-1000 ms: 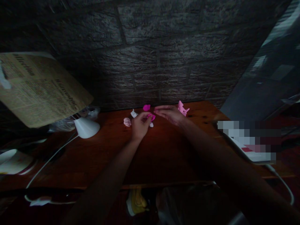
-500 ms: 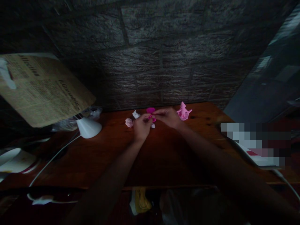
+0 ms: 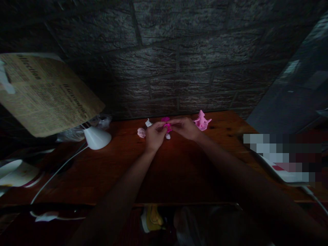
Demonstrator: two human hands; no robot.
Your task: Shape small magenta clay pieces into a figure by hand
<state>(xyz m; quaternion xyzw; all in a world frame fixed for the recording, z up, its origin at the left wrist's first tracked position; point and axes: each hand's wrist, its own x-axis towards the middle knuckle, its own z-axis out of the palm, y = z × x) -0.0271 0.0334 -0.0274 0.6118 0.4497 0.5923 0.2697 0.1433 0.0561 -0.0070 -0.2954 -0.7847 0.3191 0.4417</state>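
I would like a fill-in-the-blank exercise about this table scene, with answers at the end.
The spiky piece beside the right hand is coloured ____. The cone-shaped base is coloured ____. In the picture, the pale, crumpled piece lies to the ____ of the left hand.

Missing words: pink; white; left.

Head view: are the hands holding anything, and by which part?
A pink piece, pinched in the fingertips of the left hand and right hand; which part cannot be told.
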